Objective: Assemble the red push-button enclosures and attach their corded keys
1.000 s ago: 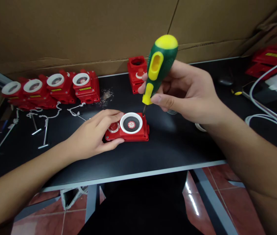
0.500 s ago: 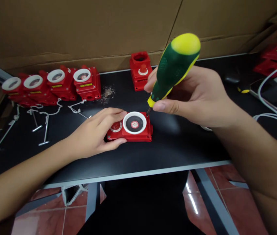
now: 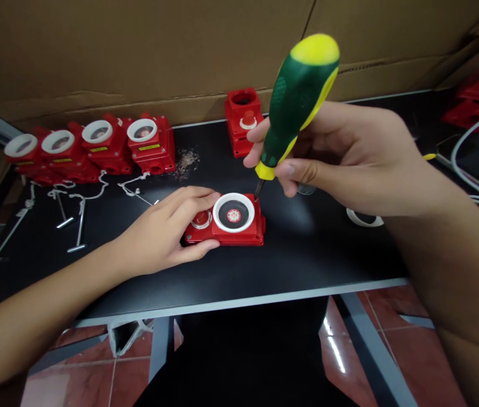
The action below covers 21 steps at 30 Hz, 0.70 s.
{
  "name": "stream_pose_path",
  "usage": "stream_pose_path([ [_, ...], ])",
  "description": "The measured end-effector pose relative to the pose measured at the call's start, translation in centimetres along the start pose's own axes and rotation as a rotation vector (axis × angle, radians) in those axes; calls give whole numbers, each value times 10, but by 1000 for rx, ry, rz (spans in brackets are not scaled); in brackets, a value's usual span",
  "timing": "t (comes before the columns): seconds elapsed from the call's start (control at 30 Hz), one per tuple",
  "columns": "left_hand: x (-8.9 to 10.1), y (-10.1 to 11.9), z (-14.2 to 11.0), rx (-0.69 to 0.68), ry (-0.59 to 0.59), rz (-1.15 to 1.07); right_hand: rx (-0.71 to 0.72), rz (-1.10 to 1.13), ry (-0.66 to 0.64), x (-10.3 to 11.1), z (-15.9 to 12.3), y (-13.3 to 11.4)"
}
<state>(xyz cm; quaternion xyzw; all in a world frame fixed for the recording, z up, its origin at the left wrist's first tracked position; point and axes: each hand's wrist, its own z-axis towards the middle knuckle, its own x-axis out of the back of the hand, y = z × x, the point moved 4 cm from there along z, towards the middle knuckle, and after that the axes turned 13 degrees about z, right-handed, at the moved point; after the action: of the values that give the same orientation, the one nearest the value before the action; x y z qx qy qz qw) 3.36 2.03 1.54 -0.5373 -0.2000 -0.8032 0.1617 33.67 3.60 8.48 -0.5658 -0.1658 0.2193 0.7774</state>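
A red box (image 3: pixel 242 237) with a white ring round a dark disc and a small red button lies flat on the black table. My left hand (image 3: pixel 171 226) grips its left end, thumb along the near side and fingers over the far side. In my right hand (image 3: pixel 328 152) is a green and yellow screwdriver (image 3: pixel 299 107), pinched near the lower end of its handle. The shaft slants down, and its tip meets the box at the far right corner, beside the white ring. The screw itself is too small to make out.
Several finished-looking red boxes (image 3: pixel 150 144) with white rings, cords and metal T-bars stand at the back left. Another red box (image 3: pixel 242 121) stands at the back centre. A loose white ring (image 3: pixel 364 219) lies right, near a white cable (image 3: pixel 472 172). Debris (image 3: pixel 187 161) dots the table.
My right hand has turned on the screwdriver, and its handle now stands more upright and higher. The tip remains at the same corner. My left hand and the box have stayed put.
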Motion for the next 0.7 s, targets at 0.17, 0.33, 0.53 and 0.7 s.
stream_pose_path([
  [0.17, 0, 1, 1, -2, -8, 25, 22, 13, 56, -3, 0, 3],
  [0.33, 1, 1, 0, -14, -7, 26, 91, -86, 101, -2, -1, 9],
  [0.53, 2, 1, 1, -15, 10, 35, 143, -217, 162, -8, -3, 14],
  [0.7, 2, 5, 4, -21, 10, 13, 145, -255, 124, -12, -1, 12],
])
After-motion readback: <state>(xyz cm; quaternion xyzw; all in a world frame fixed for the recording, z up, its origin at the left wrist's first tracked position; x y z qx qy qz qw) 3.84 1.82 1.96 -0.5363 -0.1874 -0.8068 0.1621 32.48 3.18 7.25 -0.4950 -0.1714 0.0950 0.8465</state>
